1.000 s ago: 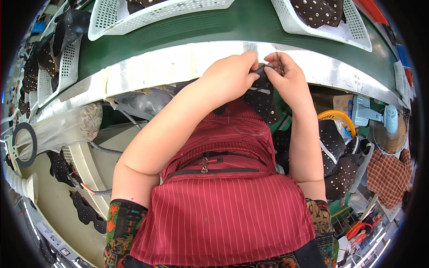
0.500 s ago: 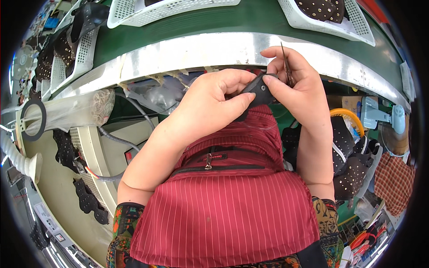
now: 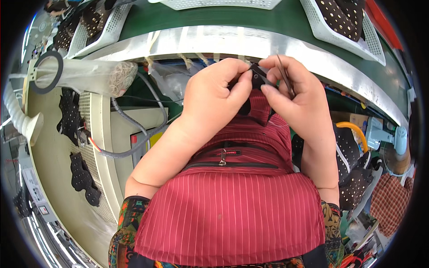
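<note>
My left hand (image 3: 219, 89) pinches a small black cloth piece (image 3: 258, 78) between thumb and fingers. A small round grey metal stud or eyelet shows on that piece, and dark material hangs below it over my apron. My right hand (image 3: 292, 89) is closed to the right of the cloth, its thumb tip at or very near the cloth's edge. A slim, pointed, dark metal tool (image 3: 285, 77) lies across its curled fingers, point upward. Whether the tool is snips or tweezers cannot be made out. The fingers hide part of the cloth.
A green bench with a metal edge (image 3: 201, 40) runs ahead, bearing white baskets (image 3: 375, 53) of studded dark fabric. At left are a thread-filled clear bag (image 3: 123, 78), a grey cable (image 3: 129, 154) and black studded pieces (image 3: 82, 181). A blue fan (image 3: 380, 136) stands at right.
Both hands have moved slightly up in the picture with the black cloth, which is turned to a different angle. The pointed tool stays in my right hand. The whole view has shifted slightly.
</note>
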The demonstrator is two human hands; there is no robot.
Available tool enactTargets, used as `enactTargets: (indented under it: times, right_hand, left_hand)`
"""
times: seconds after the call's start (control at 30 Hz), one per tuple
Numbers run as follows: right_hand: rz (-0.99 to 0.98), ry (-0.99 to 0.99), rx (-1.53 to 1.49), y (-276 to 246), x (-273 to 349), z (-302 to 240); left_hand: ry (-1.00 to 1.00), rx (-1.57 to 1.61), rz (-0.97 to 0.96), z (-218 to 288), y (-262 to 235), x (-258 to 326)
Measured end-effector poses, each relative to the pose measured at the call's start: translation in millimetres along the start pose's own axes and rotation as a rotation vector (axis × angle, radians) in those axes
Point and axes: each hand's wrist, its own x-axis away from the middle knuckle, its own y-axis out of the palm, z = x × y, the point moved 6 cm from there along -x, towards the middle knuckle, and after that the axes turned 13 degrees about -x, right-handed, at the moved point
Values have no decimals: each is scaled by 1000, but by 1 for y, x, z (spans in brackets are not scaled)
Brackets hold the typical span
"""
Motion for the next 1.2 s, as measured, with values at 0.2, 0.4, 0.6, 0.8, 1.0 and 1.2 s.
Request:
enactTargets:
  times: [0.2, 0.4, 0.6, 0.8, 1.0, 1.2]
  right_hand:
    - [-130, 213, -211, 32, 8, 2]
    - [-268, 183, 121, 29, 26, 1]
    - [-512, 236, 231, 25, 43, 19]
    - [-544, 184, 241, 39, 26, 21]
    - [-325, 140, 304, 16, 21, 23]
    - [-283, 57, 510, -9, 35, 44]
  left_hand:
    - [173, -190, 396, -3, -43, 4]
    - [61, -43, 456, -30, -71, 13]
    - [8, 9, 437, -31, -75, 19]
    - [58, -181, 685, -51, -115, 12]
    - [124, -641, 914, -41, -164, 24]
    - [-133, -911, 1037, -66, -229, 42]
